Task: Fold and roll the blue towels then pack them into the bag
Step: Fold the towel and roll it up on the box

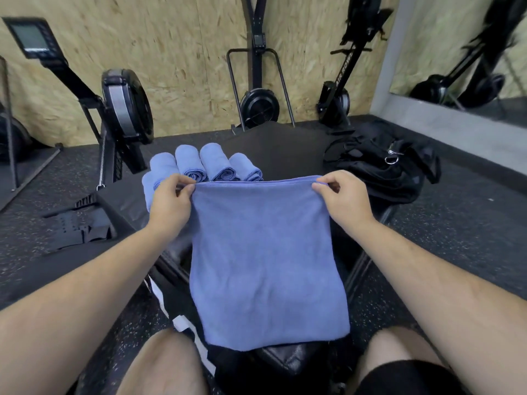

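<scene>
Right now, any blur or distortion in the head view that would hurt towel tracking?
Head view: strong wide-angle bowing toward the edges; monitor at far left and mirror at right look smeared; held towel, left hand, right hand and rolled towels are fairly sharp; lighting even, no glare.
</scene>
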